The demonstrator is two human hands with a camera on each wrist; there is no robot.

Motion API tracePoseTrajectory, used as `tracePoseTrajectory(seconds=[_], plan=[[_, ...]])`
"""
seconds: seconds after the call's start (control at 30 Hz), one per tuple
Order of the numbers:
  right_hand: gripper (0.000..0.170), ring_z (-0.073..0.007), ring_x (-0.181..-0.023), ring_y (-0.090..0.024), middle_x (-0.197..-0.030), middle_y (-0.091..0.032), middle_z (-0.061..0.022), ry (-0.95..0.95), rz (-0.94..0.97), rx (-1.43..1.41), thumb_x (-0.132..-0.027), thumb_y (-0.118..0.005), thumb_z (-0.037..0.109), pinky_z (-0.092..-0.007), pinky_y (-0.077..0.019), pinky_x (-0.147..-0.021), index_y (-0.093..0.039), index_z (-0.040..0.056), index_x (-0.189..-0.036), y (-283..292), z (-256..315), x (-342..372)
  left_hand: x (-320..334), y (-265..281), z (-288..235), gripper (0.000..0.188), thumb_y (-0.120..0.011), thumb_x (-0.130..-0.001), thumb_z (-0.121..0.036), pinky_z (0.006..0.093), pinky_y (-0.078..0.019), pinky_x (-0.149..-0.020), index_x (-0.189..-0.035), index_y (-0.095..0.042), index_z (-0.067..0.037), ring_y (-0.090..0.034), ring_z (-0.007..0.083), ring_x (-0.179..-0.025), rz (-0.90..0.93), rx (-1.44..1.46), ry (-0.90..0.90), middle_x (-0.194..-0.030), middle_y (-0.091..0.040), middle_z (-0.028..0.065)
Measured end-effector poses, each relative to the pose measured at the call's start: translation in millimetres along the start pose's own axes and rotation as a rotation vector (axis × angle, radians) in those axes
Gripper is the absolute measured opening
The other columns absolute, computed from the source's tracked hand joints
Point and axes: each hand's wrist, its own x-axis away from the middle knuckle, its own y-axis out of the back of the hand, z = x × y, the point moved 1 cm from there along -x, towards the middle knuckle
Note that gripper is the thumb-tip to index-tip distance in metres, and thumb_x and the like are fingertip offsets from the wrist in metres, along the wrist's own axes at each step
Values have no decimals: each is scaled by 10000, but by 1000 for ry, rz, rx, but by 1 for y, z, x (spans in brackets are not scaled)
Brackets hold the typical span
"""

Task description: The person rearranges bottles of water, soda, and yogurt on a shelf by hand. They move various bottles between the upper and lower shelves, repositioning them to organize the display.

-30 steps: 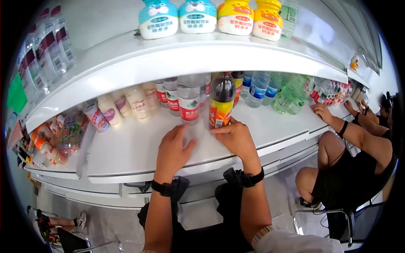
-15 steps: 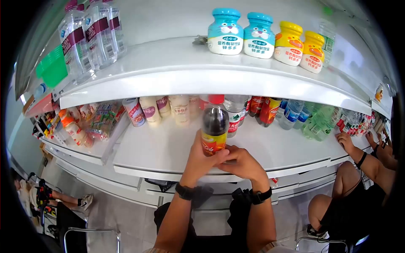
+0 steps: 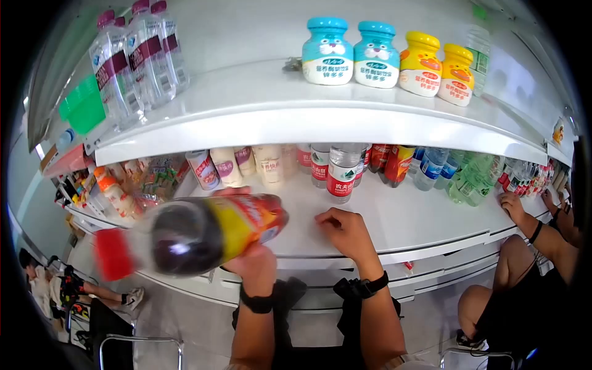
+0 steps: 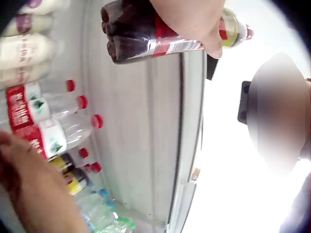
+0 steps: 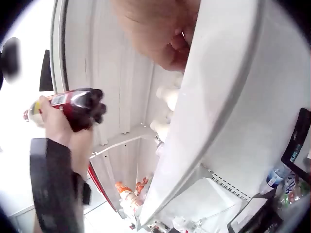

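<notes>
My left hand [image 3: 258, 264] grips a cola bottle [image 3: 185, 237] with dark drink, a yellow and red label and a red cap. The bottle lies on its side in the air, its cap toward the left and its base toward the shelf. In the left wrist view the fingers wrap the label of the bottle [image 4: 131, 36]. Over the lower shelf [image 3: 419, 216], near its front edge, my right hand [image 3: 350, 235] is loosely curled with nothing in it. Just beyond it stands a water bottle [image 3: 342, 179] with a red label.
White milk-drink bottles [image 3: 268, 165], more cola bottles [image 3: 398, 166] and green bottles [image 3: 472, 179] line the lower shelf. Above hangs the upper shelf [image 3: 320, 126], bearing blue jars [image 3: 327, 52], yellow jars and clear bottles [image 3: 148, 52]. Another person's hand [image 3: 512, 206] rests at the right.
The cola bottle stood upright on the shelf by my right hand, then was held upright between both hands. Now my left hand has swung it left and tipped it; my right hand has let go.
</notes>
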Motion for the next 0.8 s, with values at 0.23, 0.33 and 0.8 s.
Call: tracePoseTrajectory(seconds=[0.23, 0.33, 0.8], plan=[[133, -177, -684, -658, -771, -695, -131, 10, -45, 90, -851, -609, 41, -289, -510, -674, -695, -3, -942, 6, 3, 1, -88, -48, -69, 823, -452, -957, -599, 469, -449, -1046, -1507, -135, -75, -525, 352, -1240, -85, -379, -368, -1424, -401, 204], [128, -171, -661, -647, -748, -684, -127, 20, -63, 65, -857, -611, 50, -284, -501, -654, -695, 0, -940, 3, 0, 2, -110, -60, -78, 779, -454, -988, -550, 385, -486, -984, -1522, -131, -83, -556, 280, -1187, -113, -425, -295, -1394, -432, 154], [114, -343, -719, -668, -784, -673, -187, 20, -107, 39, -841, -609, 82, -355, -521, -664, -677, 10, -898, 1, 0, 0, -164, -100, -68, 838, -605, -962, -376, 341, -324, -1086, -1497, -97, 21, -416, 279, -1290, 319, -739, -397, -1454, -313, 241]])
